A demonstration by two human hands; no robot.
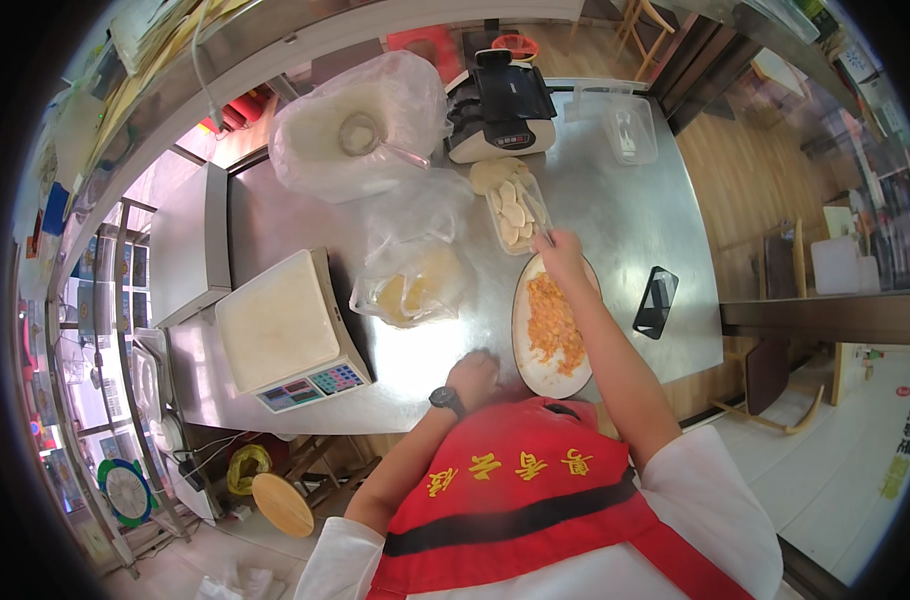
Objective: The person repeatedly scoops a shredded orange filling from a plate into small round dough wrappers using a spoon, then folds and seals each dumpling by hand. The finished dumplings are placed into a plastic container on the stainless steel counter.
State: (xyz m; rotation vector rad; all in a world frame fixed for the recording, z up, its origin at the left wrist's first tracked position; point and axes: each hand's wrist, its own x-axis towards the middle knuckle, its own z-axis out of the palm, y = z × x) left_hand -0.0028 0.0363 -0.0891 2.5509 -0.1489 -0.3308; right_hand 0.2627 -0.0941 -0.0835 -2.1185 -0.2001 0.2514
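Observation:
My right hand (561,251) grips a thin metal utensil (537,210), whose far end reaches over a clear plastic container (516,246). Pale flat oval pieces (512,211) of food fill that container. Under my right forearm lies an oval white plate (528,375) with a dark rim, partly covered by the arm. Orange chopped food (551,322) is spread along it. My left hand (476,376), with a black watch on the wrist, rests near the steel table's front edge, left of the plate; its fingers are blurred. Behind the container sits a pale dough-like lump (492,174).
A plastic-lined tub (312,150) holds white powder and a handled strainer (359,133). Nearby are a plastic bag (406,289) with yellowish contents, a digital scale (290,330), a black-and-white machine (500,112), a phone (656,302) and an open plastic box (631,131).

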